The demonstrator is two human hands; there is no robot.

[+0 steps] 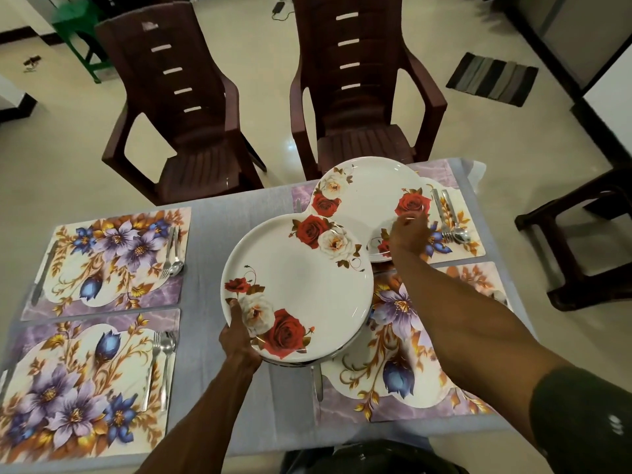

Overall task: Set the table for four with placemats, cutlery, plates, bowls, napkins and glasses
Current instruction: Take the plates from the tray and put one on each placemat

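Note:
Several floral placemats lie on the grey tablecloth (pixel 225 206), each with a fork and spoon on its right side. My left hand (pixel 239 340) grips the near rim of a stack of white rose-patterned plates (pixel 301 289), held above the table's middle. My right hand (pixel 408 232) pinches the near rim of one more rose plate (pixel 369 196), which sits over the far right placemat (pixel 455 213). A smaller white dish (pixel 378 246) shows just under my right wrist. The near right placemat (pixel 396 364) is partly hidden by the stack and my arm.
Two dark brown plastic chairs (pixel 178 107) (pixel 362 94) stand at the table's far side. Another dark chair (pixel 588 241) is at the right. The far left placemat (pixel 109 258) and the near left placemat (pixel 85 384) hold only cutlery. A striped mat (pixel 492 80) lies on the floor.

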